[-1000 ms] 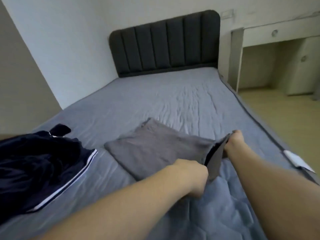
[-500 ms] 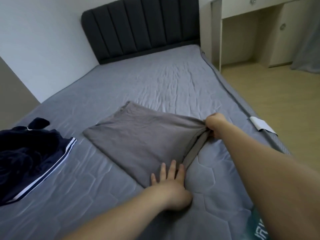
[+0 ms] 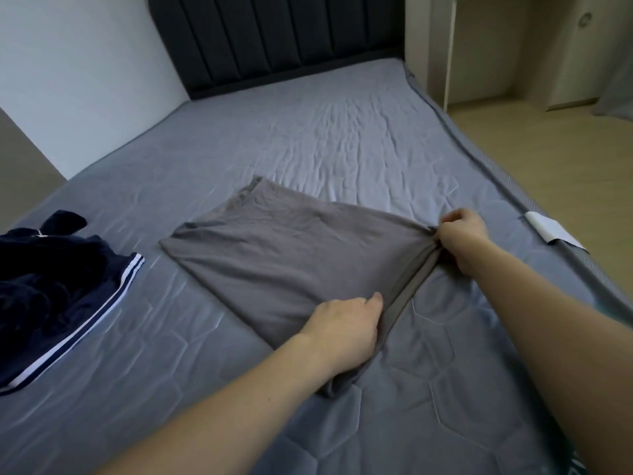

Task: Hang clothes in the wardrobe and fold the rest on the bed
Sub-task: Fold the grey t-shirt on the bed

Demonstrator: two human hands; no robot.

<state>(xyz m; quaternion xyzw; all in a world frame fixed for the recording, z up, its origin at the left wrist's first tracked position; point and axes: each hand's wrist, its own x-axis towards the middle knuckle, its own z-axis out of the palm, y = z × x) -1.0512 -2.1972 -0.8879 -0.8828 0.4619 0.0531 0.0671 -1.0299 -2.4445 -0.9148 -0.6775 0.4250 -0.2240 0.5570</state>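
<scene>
Head view: a grey garment (image 3: 291, 255) lies half-folded on the bed (image 3: 342, 132). The right hand (image 3: 460, 240) pinches its far corner; the left hand (image 3: 346, 332) grips the near edge. It looks soft, light and floppy, best held at corners.

left hand (image 3: 346, 332): bare, no glove, ring or watch | left forearm: bare, no sleeve in view, enters from 7 o'clock | right hand (image 3: 462, 236): bare, no jewellery | right forearm: bare, sleeveless, enters from 4 o'clock
</scene>
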